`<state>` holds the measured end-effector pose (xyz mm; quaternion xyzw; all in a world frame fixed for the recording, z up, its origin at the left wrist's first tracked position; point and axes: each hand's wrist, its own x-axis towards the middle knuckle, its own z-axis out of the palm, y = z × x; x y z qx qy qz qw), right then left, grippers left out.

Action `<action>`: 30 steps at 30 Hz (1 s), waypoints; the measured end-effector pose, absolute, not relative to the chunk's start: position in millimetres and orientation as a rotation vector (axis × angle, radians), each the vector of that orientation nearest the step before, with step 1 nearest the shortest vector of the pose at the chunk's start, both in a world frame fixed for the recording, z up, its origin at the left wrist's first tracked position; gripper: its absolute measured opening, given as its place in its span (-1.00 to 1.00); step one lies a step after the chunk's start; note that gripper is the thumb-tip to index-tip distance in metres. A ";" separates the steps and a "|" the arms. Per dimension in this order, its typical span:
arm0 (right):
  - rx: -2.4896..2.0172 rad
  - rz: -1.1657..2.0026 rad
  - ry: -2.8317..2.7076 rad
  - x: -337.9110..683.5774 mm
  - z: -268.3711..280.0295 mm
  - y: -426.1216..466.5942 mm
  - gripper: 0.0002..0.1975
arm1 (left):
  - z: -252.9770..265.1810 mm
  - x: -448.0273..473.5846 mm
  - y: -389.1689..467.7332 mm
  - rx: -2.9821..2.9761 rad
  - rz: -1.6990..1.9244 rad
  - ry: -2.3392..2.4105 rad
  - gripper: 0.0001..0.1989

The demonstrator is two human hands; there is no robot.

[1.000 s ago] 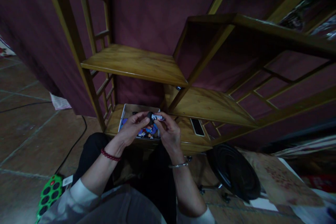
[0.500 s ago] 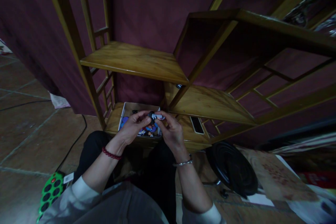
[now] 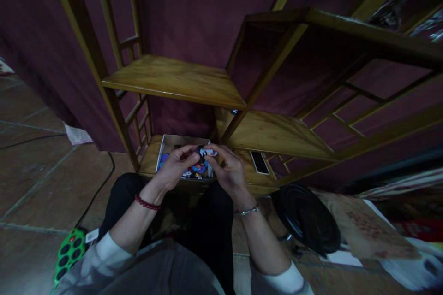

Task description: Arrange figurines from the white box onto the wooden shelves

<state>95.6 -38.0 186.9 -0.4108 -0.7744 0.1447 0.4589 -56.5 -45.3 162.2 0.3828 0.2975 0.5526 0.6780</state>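
A wooden shelf unit (image 3: pixel 180 80) fills the view. On its lowest board sits a white box (image 3: pixel 165 145) of colourful pieces, partly hidden by both hands. The left hand (image 3: pixel 175 168) and right hand (image 3: pixel 228 170) are raised together just above the box, wrists bent inward, fingertips pinching a small figure (image 3: pixel 205 151), perhaps a toy; dim light blurs its detail.

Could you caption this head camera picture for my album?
Both hands, left hand and right hand, pinch a small figure above an open box on a wooden shelf.
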 end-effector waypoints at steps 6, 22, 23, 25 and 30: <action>-0.979 0.351 -1.944 98.7 190.2 -37.7 -0.82 | 162.4 -53.4 -46.7 0.859 1.213 0.658 -0.66; -0.965 0.311 -2.006 108.3 199.4 -42.5 -0.81 | 161.5 -46.4 -50.3 0.869 1.199 0.602 -0.71; -0.967 0.309 -2.015 109.7 199.5 -42.8 -0.80 | 161.0 -45.4 -50.3 0.861 1.193 0.600 -0.71; -0.966 0.304 -2.037 113.3 199.2 -43.3 -0.80 | 159.5 -43.0 -50.3 0.847 1.180 0.593 -0.71; -0.963 0.320 -2.090 122.8 197.2 -44.5 -0.80 | 154.4 -36.6 -50.5 0.820 1.142 0.578 -0.71</action>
